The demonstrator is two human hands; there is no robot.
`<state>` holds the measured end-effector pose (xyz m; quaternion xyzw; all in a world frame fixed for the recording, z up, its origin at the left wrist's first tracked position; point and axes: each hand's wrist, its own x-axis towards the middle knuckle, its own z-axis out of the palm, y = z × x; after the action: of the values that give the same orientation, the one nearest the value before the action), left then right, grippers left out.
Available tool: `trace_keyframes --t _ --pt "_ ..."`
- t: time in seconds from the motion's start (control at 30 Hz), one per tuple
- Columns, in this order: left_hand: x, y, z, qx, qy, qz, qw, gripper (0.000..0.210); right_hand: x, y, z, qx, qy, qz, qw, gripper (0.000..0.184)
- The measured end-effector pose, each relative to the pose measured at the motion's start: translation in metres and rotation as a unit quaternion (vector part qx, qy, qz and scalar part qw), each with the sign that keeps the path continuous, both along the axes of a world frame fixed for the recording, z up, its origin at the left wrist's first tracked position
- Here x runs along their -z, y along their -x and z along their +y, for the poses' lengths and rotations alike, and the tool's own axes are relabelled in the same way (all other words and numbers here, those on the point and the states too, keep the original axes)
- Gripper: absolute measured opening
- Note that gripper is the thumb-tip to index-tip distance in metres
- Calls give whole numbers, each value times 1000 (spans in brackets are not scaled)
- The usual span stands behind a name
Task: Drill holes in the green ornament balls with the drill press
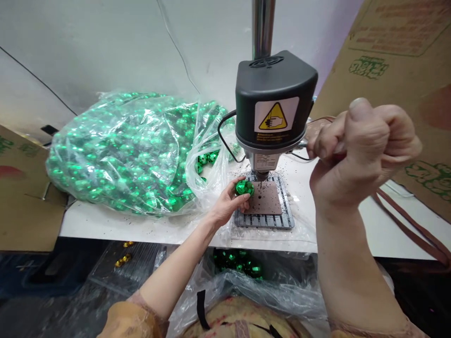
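Grasping the green ball (244, 188) in the left hand (225, 206), the nearer of the two; holding it just left of the chuck (261, 176) and lower, by the left edge of the pad (270, 205) under the drill (276, 94). Clenching the right hand (366, 145) around the lever (302, 143), higher and well to the right. Presenting a roundish, faceted ball, showing no clear long axis and pointing in no readable direction.
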<state>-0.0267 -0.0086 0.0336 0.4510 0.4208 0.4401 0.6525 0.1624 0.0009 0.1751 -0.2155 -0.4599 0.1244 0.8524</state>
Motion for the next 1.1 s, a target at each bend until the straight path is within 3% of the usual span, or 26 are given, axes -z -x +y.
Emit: trace_keyframes --t 0.2,0.53,0.87,1.1 --pt "14 -2 14 -7 -20 59 998 91 1 -1 -1 6 13 -5 1000 41" --pt "14 -11 21 31 -51 116 991 82 1 1 2 30 6 -15 999 44" --pt "22 -25 21 3 -119 163 979 65 -4 1 2 -4 3 -8 1000 43" --pt "26 -28 13 -76 -265 303 912 53 -24 -4 14 -22 61 -40 997 46"
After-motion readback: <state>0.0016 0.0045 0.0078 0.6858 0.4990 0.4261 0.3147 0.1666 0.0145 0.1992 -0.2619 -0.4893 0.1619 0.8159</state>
